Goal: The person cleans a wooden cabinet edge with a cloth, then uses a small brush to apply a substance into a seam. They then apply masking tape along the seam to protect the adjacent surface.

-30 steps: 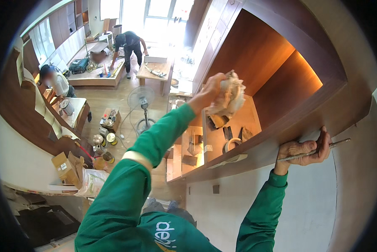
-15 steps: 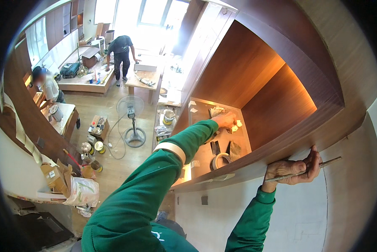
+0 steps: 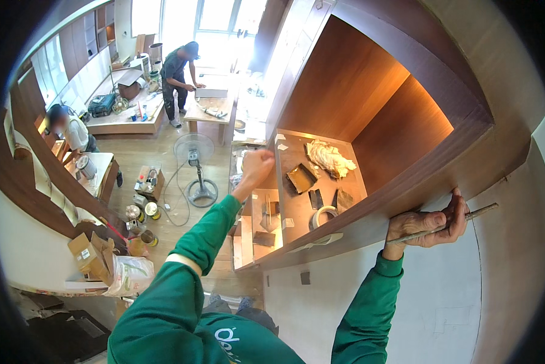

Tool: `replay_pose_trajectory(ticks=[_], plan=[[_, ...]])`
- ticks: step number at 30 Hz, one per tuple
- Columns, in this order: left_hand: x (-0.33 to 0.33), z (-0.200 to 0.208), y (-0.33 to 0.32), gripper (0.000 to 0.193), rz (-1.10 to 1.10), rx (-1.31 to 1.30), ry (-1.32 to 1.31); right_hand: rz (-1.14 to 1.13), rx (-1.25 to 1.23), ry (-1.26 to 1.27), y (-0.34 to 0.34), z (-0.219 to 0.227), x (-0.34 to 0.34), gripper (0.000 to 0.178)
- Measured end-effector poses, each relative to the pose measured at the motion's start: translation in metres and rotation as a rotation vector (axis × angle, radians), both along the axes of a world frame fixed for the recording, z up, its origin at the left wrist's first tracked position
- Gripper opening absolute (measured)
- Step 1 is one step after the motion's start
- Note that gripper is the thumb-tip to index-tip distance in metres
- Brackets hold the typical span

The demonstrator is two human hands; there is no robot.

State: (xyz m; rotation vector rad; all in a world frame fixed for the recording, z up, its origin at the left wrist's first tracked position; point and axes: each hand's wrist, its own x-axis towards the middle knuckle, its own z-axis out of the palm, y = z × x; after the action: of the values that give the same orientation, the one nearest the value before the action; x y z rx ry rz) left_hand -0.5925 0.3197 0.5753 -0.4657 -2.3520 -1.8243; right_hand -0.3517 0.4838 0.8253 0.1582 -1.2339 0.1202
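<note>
- Where the right side of the view fills with brown wood, an open cabinet (image 3: 345, 91) stands, warm light along its inner corner and an assortment of things on its bottom panel.
- At the far left, a low platform (image 3: 127, 126) bears a teal case (image 3: 101, 105) and other items.
- Near the bright windows, a person in dark clothes (image 3: 175, 79) leans over a wooden surface (image 3: 193, 110); another person in a pale top (image 3: 78, 134) is at the left.
- A standing fan (image 3: 193, 145) is on the floor between the platform and the cabinet.
- A cardboard box (image 3: 87, 252) sits just beside a white plastic bag (image 3: 130, 273), lower left.
- Both hands emerge from green sleeves. The right hand (image 3: 427, 227) is closed round a thin stick, its fingertips up at the cabinet's front board.
- The left hand (image 3: 257, 167) is by the compartment's left edge, fingers apparently curled; whether it grips anything or touches the wood, I cannot tell.
- A crumpled cream cloth (image 3: 330, 159) lies toward the back of the compartment.
- Just in front of it is a square, dark-sided tray (image 3: 301, 179), tilted; nearer the front, a roll of tape (image 3: 329, 208) lies beside a flat dark piece (image 3: 344, 201).
- The thin stick (image 3: 482, 210) slants across the right hand's fingers, both ends sticking out.
</note>
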Motion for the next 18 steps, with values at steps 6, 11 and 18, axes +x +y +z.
replay_pose_trajectory(ticks=[6, 11, 18], plan=[[0.018, 0.004, 0.002, 0.027, -0.028, 0.094, 0.024, -0.022, -0.009, -0.004, 0.0, 0.0, -0.001, 0.039], [0.004, 0.082, 0.078, 0.049, -0.191, -0.194, 0.172, -0.001, 0.013, -0.016, 0.008, -0.005, 0.003, 0.04], [-0.013, 0.065, 0.18, 0.083, -0.393, -0.608, 0.18, 0.032, 0.025, -0.015, 0.009, -0.004, -0.001, 0.038]])
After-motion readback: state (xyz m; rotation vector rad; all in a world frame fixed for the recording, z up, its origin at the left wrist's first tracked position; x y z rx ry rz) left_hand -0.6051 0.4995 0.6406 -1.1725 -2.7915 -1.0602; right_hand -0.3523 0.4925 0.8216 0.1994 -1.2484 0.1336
